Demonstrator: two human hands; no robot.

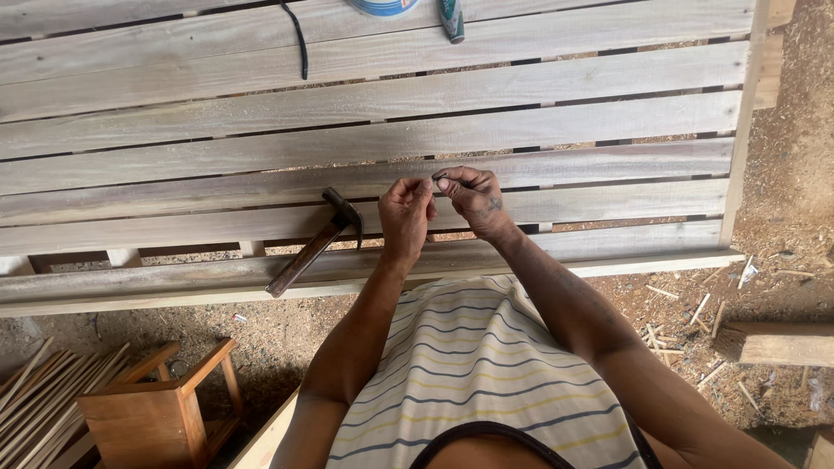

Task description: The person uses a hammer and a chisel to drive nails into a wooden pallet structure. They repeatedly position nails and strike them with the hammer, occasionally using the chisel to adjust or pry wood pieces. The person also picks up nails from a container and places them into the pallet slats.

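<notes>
I see my left hand (pixel 405 211) and right hand (pixel 473 200) meeting above the slatted wooden frame (pixel 556 130), fingertips pinched narrow around a small dark piece (pixel 440 181), likely a nail, though it is too small to tell. The hammer (pixel 314 242) lies on the slats just beside my left hand, untouched.

- We record a sleeveless top, white to cream, crossed by thin stripes in grey-blue and pale yellow.
- We note a dark band edging its neckline at the bottom of the view.
- Both arms are bare from shoulder to wrist; we see no sleeves, gloves, watch or ring.
- The left hand (pixel 405 213) carries no marking we can see.
- The right hand (pixel 473 201) bears a small dark mark near the wrist, too blurred to make out.
</notes>
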